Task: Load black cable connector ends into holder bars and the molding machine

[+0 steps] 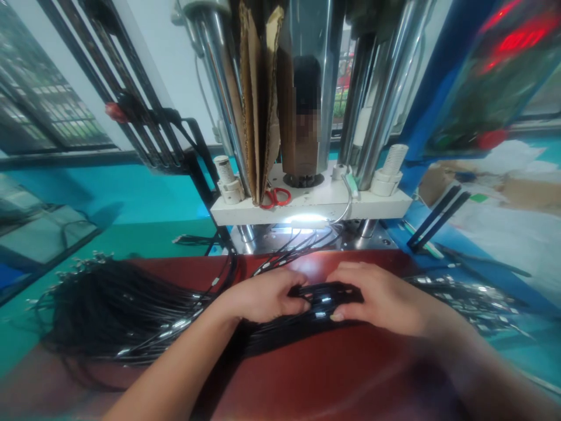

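A thick bundle of black cables (pixel 274 339) lies across the red-brown mat (pixel 342 374), with small white tags on several strands. My left hand (pixel 269 295) is closed around strands near the middle of the bundle. Just to the right, my right hand (pixel 383 295) curves over the same bundle, thumb on the near side and fingers on the far side. Between the hands a short stretch of cable with shiny white tags shows. Leftward the strands spread into a big heap with metal ends; past my right wrist more tagged ends (pixel 477 301) fan out.
Behind the mat stands a press with a white plate (pixel 315 206), steel columns and a lit gap holding a few loose cables. Red-handled scissors (pixel 276 197) and cardboard sheets (pixel 258 117) rest on the plate. A control panel with red digits (pixel 521 38) is at upper right.
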